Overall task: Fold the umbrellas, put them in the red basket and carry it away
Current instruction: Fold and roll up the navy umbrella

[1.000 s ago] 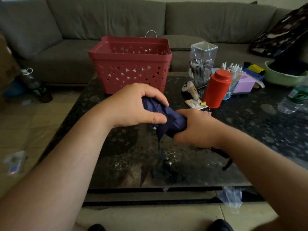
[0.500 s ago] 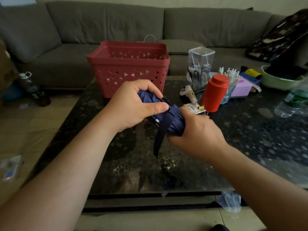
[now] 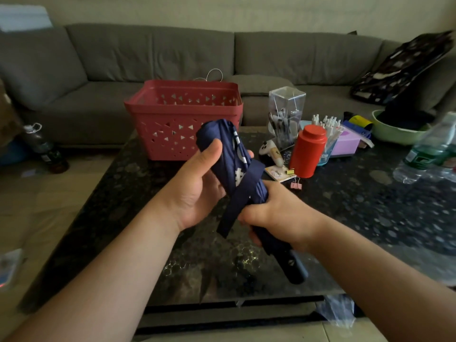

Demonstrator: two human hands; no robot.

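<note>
At frame centre, the left hand (image 3: 197,191) grips the navy umbrella (image 3: 228,154) canopy while the right hand (image 3: 276,213) clutches its lower part, below the red basket (image 3: 182,119) on the table (image 3: 370,218).

Umbrella (image 3: 230,166): held above the table (image 3: 370,218), tilted, between my two hands, its handle end nearest me.
My left hand (image 3: 197,191): round the umbrella's far end, on its left side.
My right hand (image 3: 276,213): round the umbrella nearer the handle, right of my left hand.
Strap (image 3: 240,196): hangs down between my hands.
Basket (image 3: 182,119): on the table's far left part, behind the umbrella.
Canister (image 3: 307,151): on the table, right of the basket.
Clear box (image 3: 286,114): behind the canister.
Bowl (image 3: 394,134): far right, beyond the canister.
Sofa (image 3: 172,58): behind the table.
</note>
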